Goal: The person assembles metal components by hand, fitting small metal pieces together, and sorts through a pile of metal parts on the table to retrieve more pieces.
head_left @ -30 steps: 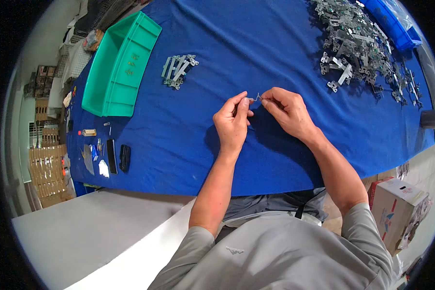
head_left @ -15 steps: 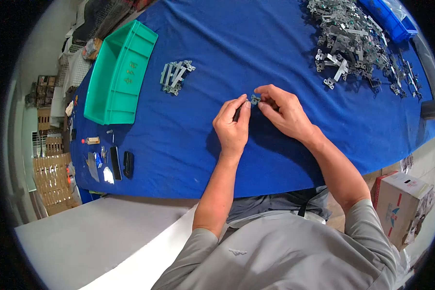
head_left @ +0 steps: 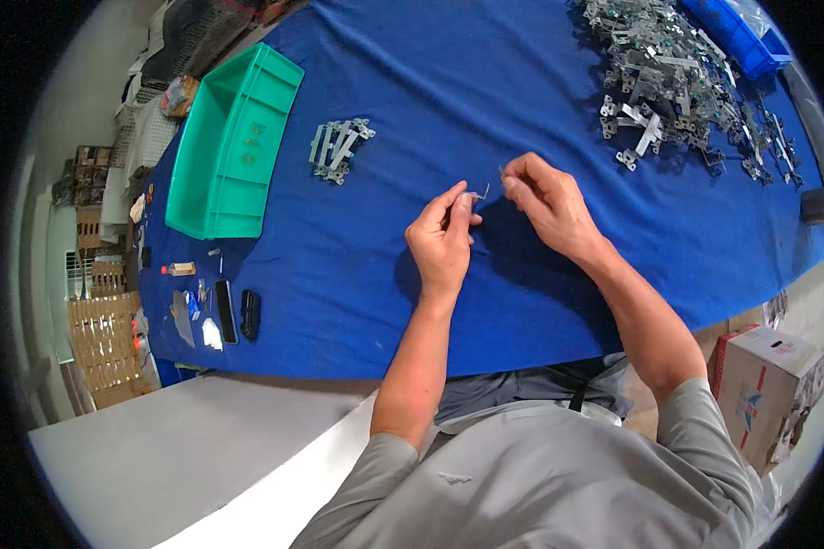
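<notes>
My left hand (head_left: 441, 240) is closed in a pinch on a small metal bracket (head_left: 478, 194), whose thin bent end sticks out past the thumb; the rest is hidden by the fingers. To its right, my right hand (head_left: 551, 209) is also pinched, and a tiny greyish bit shows at its fingertips, too small to name. The two hands are a short way apart above the blue cloth (head_left: 412, 110). Left of them on the cloth lies a small group of similar metal brackets (head_left: 341, 148).
At the far right is a big heap of metal brackets (head_left: 664, 82), beside a blue bin (head_left: 760, 53). A green crate (head_left: 275, 146) stands at left. Near the left edge are a black clip-like object (head_left: 250, 315), a dark flat bar (head_left: 225, 311) and a small bottle (head_left: 181, 269).
My right hand has drawn slightly away from my left, up and to the right. The piece that was between both hands now shows as a thin end at my left fingertips.
</notes>
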Demonstrator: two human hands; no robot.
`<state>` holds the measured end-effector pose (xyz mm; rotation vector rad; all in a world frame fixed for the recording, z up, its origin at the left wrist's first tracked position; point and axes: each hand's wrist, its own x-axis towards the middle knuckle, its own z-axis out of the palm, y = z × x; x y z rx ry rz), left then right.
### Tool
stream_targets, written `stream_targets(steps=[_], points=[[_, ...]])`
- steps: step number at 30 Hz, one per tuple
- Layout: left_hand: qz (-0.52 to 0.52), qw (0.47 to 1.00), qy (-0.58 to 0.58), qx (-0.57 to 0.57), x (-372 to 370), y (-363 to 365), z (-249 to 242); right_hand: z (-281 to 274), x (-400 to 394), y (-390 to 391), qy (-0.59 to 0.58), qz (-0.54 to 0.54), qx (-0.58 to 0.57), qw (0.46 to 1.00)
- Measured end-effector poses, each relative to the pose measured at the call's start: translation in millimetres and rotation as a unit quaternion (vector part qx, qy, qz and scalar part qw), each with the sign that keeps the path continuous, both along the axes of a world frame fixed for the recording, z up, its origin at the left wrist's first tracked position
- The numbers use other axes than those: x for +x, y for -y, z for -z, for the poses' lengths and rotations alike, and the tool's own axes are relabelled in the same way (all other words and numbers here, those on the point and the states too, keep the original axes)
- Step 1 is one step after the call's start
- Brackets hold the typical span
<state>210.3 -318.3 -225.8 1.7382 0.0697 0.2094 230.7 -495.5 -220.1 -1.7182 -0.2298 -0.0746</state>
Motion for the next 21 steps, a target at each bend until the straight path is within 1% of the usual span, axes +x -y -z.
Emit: stream_targets(steps=[1, 4, 5, 8, 11, 13, 16, 21], points=[[-0.005, 0.999, -0.035, -0.040, -0.7, -0.2, -3.1, -3.4, -2.7, 2.2, 0.000, -0.015, -0.044, 0.999], [-0.001, 0.998, -0.020, -0.057, 0.8, -1.4, 1.2, -5.1, -6.8, -2.1, -0.034, -0.051, -0.028, 0.998], [0.000, 0.998, -0.020, -0.055, 0.3, -0.9, 1.4, -5.5, -7.2, -2.7, -0.003, -0.049, -0.039, 0.998], [0.004, 0.999, -0.017, -0.050, 0.3, -0.9, 1.3, -6.6, -6.5, -3.4, 0.016, -0.055, -0.055, 0.997], [0.007, 0.999, -0.007, -0.051, 1.0, -1.5, 4.3, -9.4, -7.4, -3.9, -0.001, -0.035, -0.066, 0.997], [0.009, 0.998, 0.000, -0.054, 1.4, -1.6, 6.1, -9.0, -6.9, -2.8, 0.029, -0.049, -0.065, 0.996], [0.022, 0.999, 0.025, 0.013, 0.9, -4.0, 9.1, -8.9, -7.3, -3.0, 0.042, -0.036, -0.070, 0.996], [-0.002, 0.999, 0.000, -0.048, 1.1, -2.0, 0.9, -13.5, -7.5, -0.4, 0.012, -0.028, -0.066, 0.997]])
